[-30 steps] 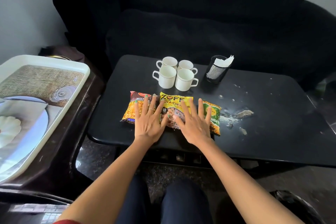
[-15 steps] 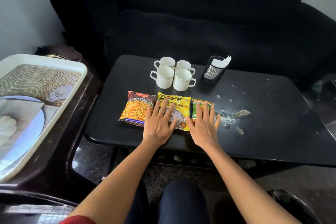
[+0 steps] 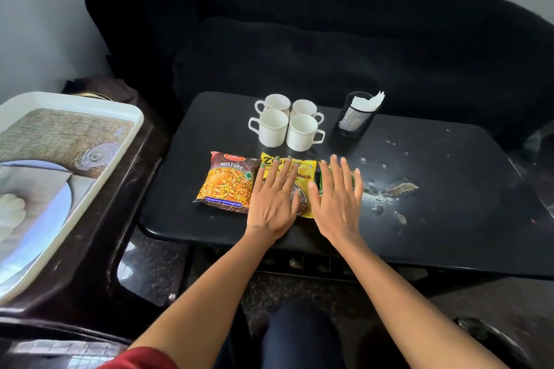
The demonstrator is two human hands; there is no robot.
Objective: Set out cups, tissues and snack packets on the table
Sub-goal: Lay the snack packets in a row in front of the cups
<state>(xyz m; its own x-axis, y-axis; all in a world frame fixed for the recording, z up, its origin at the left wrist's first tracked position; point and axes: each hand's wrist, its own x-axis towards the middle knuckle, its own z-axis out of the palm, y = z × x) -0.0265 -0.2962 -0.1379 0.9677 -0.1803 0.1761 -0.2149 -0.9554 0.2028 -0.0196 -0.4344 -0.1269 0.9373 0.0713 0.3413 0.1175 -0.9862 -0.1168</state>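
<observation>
Left hand (image 3: 274, 201): flat, fingers straight and spread, lying on the yellow packet (image 3: 302, 169).
Right hand (image 3: 337, 199): flat, fingers straight, over the green packet (image 3: 323, 181); contact unclear.
Mixture packet (image 3: 227, 180): left of the yellow one, edges touching, untouched.
Table (image 3: 449, 234): black, chipped patch right of the hands.
Cups (image 3: 287, 124): four white, clustered behind the packets.
Tissues (image 3: 367, 102): upright in the mesh holder (image 3: 355, 120), right of the cups.

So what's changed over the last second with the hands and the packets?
Both hands slid rightward across the packets: the left hand off the mixture packet onto the yellow packet, the right hand onto the green packet. Fingers stayed flat; nothing gripped. Cups and tissue holder are unmoved.
</observation>
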